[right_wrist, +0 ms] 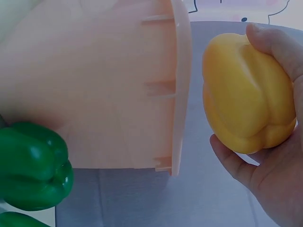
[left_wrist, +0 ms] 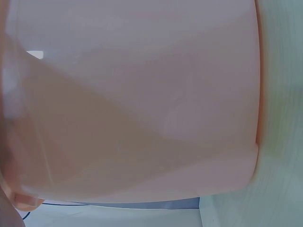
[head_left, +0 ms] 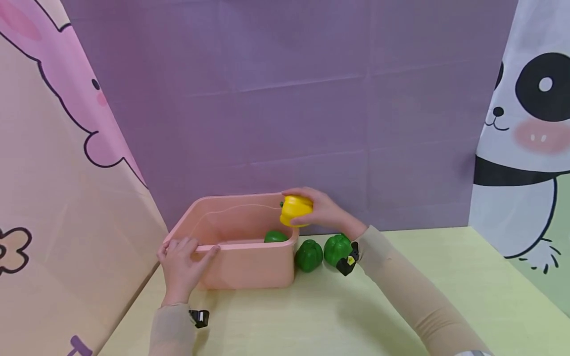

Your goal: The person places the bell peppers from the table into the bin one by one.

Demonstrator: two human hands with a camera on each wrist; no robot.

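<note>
Right hand (head_left: pixel 321 210): grasping the yellow pepper (head_left: pixel 295 210), fingers on its far side, thumb on its near side. In the head view the pepper is on its side, green stem toward the left, raised off the table at the right end of the pink bin (head_left: pixel 249 267). Right wrist view: pepper apart from the bin's rim, a gap showing between them.

Left hand (head_left: pixel 180 264): gripping the bin's rim at the near left corner, fingers hooked over the edge, thumb along the front side. Well apart from the yellow pepper, with most of the bin's length between. The left wrist view is mostly filled by the bin's wall; little of the hand shows there.

Bin: upright on the pale table (head_left: pixel 311 316). Inside, at its right end, one green pepper (head_left: pixel 275 237), top part visible over the front wall.

Outside, right of the bin: a second green pepper (head_left: pixel 309 256) just beside the wall; contact cannot be told. A third green pepper (head_left: pixel 337 249) farther right, under the right wrist and partly covered by the black wrist device (head_left: pixel 347 262).

Behind: purple backdrop (head_left: pixel 289 99); panda panel (head_left: pixel 534 148) at right.
</note>
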